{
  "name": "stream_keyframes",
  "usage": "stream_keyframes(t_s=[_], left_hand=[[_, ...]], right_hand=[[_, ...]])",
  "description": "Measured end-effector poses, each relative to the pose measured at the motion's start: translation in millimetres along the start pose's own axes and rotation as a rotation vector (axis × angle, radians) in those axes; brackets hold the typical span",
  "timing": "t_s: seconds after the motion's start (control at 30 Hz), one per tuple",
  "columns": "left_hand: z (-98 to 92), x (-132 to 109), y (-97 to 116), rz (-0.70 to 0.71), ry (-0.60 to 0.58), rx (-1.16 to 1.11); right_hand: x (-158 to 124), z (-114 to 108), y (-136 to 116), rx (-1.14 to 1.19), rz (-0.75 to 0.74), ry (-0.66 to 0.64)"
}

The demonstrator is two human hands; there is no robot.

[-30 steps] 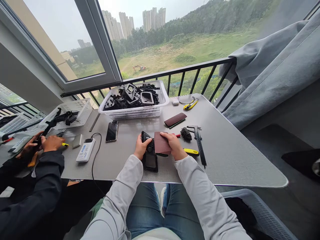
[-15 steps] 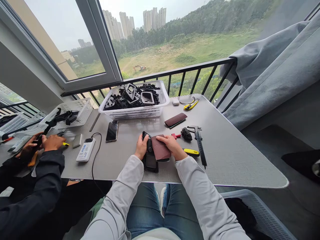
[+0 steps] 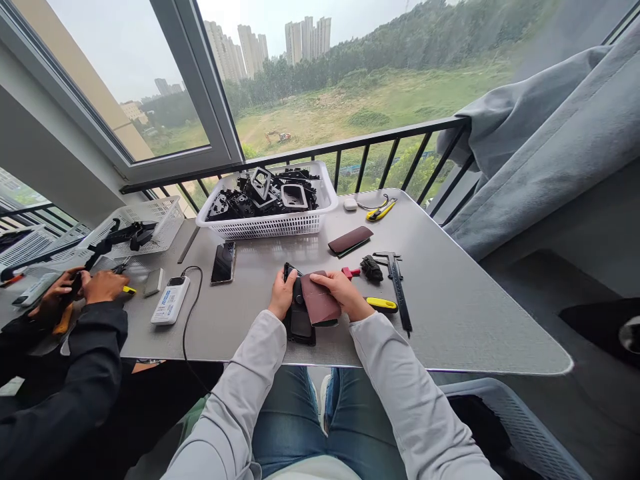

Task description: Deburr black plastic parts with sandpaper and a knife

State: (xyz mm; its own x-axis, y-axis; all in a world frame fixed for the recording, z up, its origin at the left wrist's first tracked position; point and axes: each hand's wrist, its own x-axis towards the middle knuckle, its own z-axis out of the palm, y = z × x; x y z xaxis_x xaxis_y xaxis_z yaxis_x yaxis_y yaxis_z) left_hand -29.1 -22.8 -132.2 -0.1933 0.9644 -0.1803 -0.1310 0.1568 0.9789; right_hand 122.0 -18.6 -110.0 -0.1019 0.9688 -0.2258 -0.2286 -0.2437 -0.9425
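Note:
My left hand (image 3: 281, 294) is closed around the upper left edge of a black plastic part (image 3: 301, 325) near the table's front edge. In my right hand (image 3: 345, 295) is a folded sheet of brown sandpaper (image 3: 321, 303), pinched with the thumb on top. The sandpaper lies over the right side of the black part and hides some of it. Just right of my right hand are a red tool (image 3: 350, 273), a yellow-handled cutter (image 3: 382, 305), a crumpled black piece (image 3: 371, 268) and a black caliper (image 3: 399, 293).
A white basket (image 3: 270, 228) of black plastic parts stands at the back. Another brown sandpaper piece (image 3: 351, 241) lies before it. A phone (image 3: 223, 263) and a corded white power bank (image 3: 171, 301) are on the left, near a co-worker's hands (image 3: 103, 287). A yellow knife (image 3: 381, 211) lies behind.
The view has shifted very slightly. My hands keep the same hold on the black part and the sandpaper, with barely any movement.

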Motion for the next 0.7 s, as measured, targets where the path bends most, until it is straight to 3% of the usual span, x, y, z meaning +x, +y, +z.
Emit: stream_keyframes(t_s=[0.33, 0.6, 0.7], left_hand=[[1.1, -2, 4, -0.006, 0.002, -0.005], [1.4, -6, 9, -0.014, -0.033, -0.044], [1.9, -10, 13, -0.035, -0.11, -0.121]], right_hand=[[-3, 3, -3, 0.06, 0.082, -0.022], [9, -6, 1, 0.241, -0.048, 0.192], [16, -9, 4, 0.332, -0.106, 0.27]])
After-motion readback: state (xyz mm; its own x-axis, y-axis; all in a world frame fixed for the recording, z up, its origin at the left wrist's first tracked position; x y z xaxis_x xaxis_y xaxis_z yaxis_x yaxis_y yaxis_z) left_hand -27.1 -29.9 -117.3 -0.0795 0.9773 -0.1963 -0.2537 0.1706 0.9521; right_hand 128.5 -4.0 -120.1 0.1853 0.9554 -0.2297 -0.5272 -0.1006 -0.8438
